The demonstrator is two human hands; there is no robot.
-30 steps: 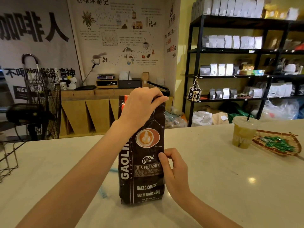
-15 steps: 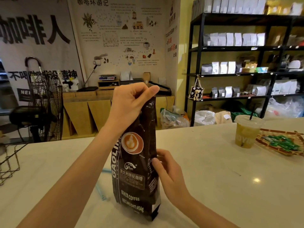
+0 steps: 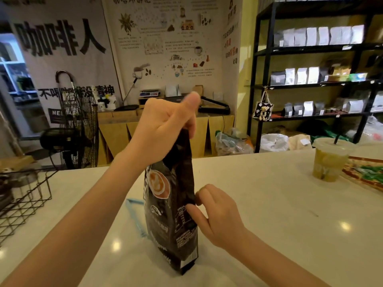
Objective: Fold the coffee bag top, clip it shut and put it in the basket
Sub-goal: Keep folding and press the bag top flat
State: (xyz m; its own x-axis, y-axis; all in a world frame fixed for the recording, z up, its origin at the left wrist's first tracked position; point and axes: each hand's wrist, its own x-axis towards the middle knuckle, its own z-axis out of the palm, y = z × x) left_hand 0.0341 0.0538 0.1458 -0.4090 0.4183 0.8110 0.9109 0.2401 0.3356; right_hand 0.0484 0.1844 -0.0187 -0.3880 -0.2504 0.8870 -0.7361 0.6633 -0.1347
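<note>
A tall dark brown coffee bag point(image 3: 171, 206) with a latte picture stands upright on the white counter point(image 3: 269, 204), turned so its side gusset faces me. My left hand point(image 3: 163, 129) pinches the bag's top from above, thumb raised. My right hand point(image 3: 217, 214) rests its fingertips against the bag's right side, about halfway up. A light blue clip point(image 3: 134, 214) lies on the counter behind the bag, partly hidden by it. The black wire basket point(image 3: 27, 197) sits at the counter's left edge.
A plastic cup of iced drink with a straw point(image 3: 328, 160) stands at the right, beside a woven tray point(image 3: 364, 177) of green packets. Beyond the counter are a standing fan point(image 3: 78, 129) and black shelves point(image 3: 315, 83) of bags.
The bag has turned from front-facing to side-on, rotating leftward under my hands. My left hand stays on the top; my right hand has shifted along the bag's side.
</note>
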